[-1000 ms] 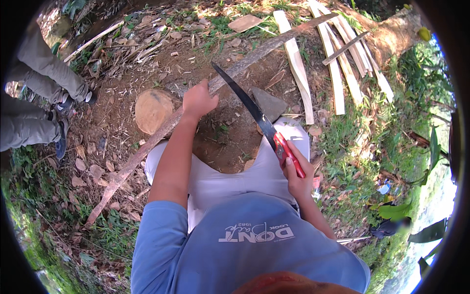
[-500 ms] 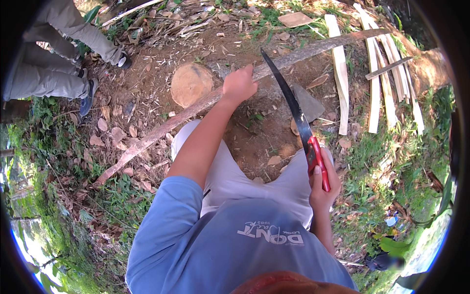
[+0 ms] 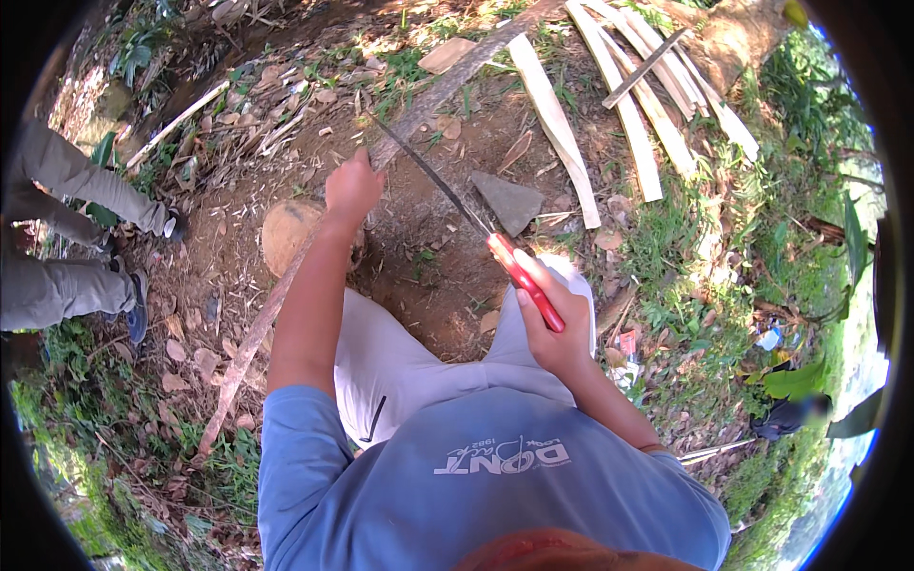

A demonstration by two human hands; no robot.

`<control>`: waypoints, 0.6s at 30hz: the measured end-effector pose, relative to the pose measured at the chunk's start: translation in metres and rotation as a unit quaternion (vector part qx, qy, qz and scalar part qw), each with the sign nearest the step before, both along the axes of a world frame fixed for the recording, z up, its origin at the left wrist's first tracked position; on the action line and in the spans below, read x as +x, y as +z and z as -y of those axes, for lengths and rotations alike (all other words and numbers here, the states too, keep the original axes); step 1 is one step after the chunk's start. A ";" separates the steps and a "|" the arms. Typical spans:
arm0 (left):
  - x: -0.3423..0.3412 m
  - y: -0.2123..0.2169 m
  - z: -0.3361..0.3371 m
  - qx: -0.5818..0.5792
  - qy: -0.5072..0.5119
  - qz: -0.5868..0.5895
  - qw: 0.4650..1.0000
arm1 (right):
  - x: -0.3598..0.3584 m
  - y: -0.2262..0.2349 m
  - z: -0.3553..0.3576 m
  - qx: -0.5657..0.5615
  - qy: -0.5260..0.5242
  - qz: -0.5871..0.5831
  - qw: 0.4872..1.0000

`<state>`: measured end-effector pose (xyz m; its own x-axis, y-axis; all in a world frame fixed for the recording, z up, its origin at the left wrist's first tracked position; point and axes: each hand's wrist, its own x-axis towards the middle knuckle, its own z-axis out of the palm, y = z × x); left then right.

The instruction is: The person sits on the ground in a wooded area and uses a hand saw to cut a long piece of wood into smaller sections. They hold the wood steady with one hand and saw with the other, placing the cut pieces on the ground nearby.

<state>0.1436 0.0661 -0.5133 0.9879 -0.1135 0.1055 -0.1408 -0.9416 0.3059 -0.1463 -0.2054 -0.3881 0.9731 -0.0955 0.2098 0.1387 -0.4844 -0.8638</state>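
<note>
Right hand (image 3: 562, 322) at new angle, saw (image 3: 505, 255) edge-on

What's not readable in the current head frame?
Head view, all:
Plank: far end cut off by upper edge.
Left hand: underside hidden by its own back.
Saw blade: teeth too fine; plank contact unclear from above.
Stump: partly covered by plank and left forearm.
Bystanders: upper bodies cut off by dark rim.

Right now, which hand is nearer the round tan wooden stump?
Left. Left hand: just right of the stump, on the long brown wooden strip. Right hand: farther right, gripping the red-handled metal saw.
</note>
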 end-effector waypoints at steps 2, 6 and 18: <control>0.015 -0.009 -0.005 0.011 0.001 0.000 1.000 | 0.016 -0.016 -0.003 0.011 0.005 0.036 0.999; 0.028 -0.030 -0.004 0.021 -0.008 -0.011 1.000 | 0.040 -0.028 -0.004 0.031 0.013 0.035 0.999; 0.029 -0.039 0.002 0.024 0.004 -0.068 0.997 | 0.057 -0.012 0.002 -0.024 0.032 0.004 0.999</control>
<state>0.1730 0.0643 -0.5521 0.9936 -0.1079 -0.0346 -0.0942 -0.9564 0.2766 -0.0896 -0.2073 -0.3997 0.9751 -0.0221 0.2206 0.1781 -0.5147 -0.8386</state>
